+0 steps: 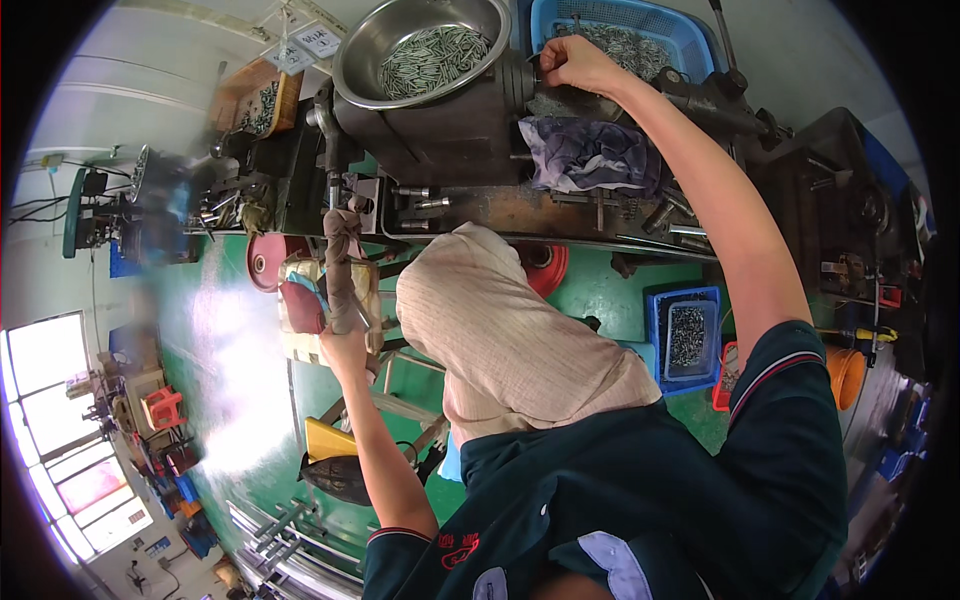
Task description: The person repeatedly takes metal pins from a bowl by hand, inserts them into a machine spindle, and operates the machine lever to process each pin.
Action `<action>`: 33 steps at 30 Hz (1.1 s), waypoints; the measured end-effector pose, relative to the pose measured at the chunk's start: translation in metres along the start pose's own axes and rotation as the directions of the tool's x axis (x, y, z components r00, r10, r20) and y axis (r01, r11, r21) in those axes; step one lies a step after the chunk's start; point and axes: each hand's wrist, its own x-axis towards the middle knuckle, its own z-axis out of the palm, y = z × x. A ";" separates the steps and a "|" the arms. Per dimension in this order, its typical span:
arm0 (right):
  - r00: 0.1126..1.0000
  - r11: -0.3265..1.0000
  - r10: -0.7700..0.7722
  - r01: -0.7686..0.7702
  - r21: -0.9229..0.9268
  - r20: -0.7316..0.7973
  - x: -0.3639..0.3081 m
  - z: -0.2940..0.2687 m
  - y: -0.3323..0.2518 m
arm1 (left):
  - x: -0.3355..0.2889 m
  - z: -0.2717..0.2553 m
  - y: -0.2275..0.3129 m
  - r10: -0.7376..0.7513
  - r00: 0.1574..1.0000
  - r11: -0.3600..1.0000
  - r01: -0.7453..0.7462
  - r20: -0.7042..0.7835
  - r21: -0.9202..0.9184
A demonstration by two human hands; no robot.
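Note:
My left hand [345, 348] is closed around the lower end of a long machine lever [340, 265] wrapped in brown cloth. My right hand [582, 66] reaches to the dark machine's spindle [520, 83], thumb and fingers pinched together; whatever they hold is too small or hidden to name. A steel bowl [352, 68] full of small metal pins [435, 62] sits on top of the machine head [430, 140], left of my right hand. Just behind that hand stands a blue plastic basket [700, 50] with many small metal parts. Below it lies a crumpled purple-grey cloth [580, 153].
Loose metal tools and cylinders [433, 203] lie on the machine bed. A wicker basket [290, 100] of parts stands at the far left. On the green floor are blue bins [655, 300] with small parts, a red bin [727, 375] and a stool frame [405, 395]. Beige cloth [520, 330] covers my legs.

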 end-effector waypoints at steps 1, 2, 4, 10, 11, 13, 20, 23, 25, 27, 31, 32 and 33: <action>1.000 0.999 0.025 -0.025 -0.030 -0.007 -0.002 0.000 -0.002 | 0.001 -0.002 0.004 -0.031 0.999 0.999 0.031 0.035 0.022; 1.000 0.999 0.030 -0.030 -0.033 -0.008 -0.001 -0.001 0.004 | 0.002 -0.003 0.005 -0.063 0.996 0.997 0.060 0.070 0.045; 0.999 0.999 -0.022 0.021 0.031 0.030 0.004 -0.001 0.014 | 0.018 -0.003 -0.018 0.029 0.999 0.993 -0.027 -0.015 0.113; 0.997 0.998 -0.058 0.057 0.029 0.043 0.007 0.000 0.020 | 0.073 -0.023 -0.057 0.126 0.992 0.984 -0.126 0.007 0.130; 0.998 0.998 -0.056 0.055 0.029 0.040 0.006 -0.002 0.019 | 0.077 -0.027 -0.051 0.066 0.996 0.988 -0.073 0.057 0.134; 0.999 0.998 -0.006 0.009 -0.060 0.043 0.006 -0.009 0.012 | 0.078 -0.034 -0.048 0.058 0.993 0.988 -0.071 0.100 0.136; 0.897 0.591 0.256 -0.440 -0.676 -0.360 -0.013 -0.142 0.005 | 0.081 -0.038 -0.047 0.033 0.985 0.986 -0.060 0.171 0.155; 0.821 0.240 -0.056 -0.541 -0.806 -0.568 -0.062 -0.199 0.031 | 0.088 -0.028 -0.059 0.074 0.987 0.982 -0.097 0.144 0.165; 0.828 0.259 0.050 -0.551 -0.793 -0.559 -0.078 -0.236 0.081 | 0.089 -0.029 -0.061 0.054 0.987 0.977 -0.083 0.149 0.196; 0.755 0.300 0.181 -0.652 -0.696 -0.630 -0.116 -0.236 0.067 | 0.085 -0.036 -0.058 0.035 0.988 0.972 -0.069 0.151 0.224; 0.739 0.225 -0.093 -0.637 -0.737 -0.667 -0.213 -0.225 0.070 | 0.080 -0.036 -0.053 0.011 0.990 0.984 -0.036 0.143 0.173; 0.749 0.150 -0.084 -0.643 -0.751 -0.657 -0.230 -0.219 0.061 | 0.080 -0.035 -0.056 0.036 0.990 0.987 -0.057 0.134 0.149; 0.749 0.148 -0.086 -0.642 -0.752 -0.656 -0.241 -0.213 0.048 | 0.080 -0.035 -0.056 0.036 0.990 0.988 -0.055 0.135 0.147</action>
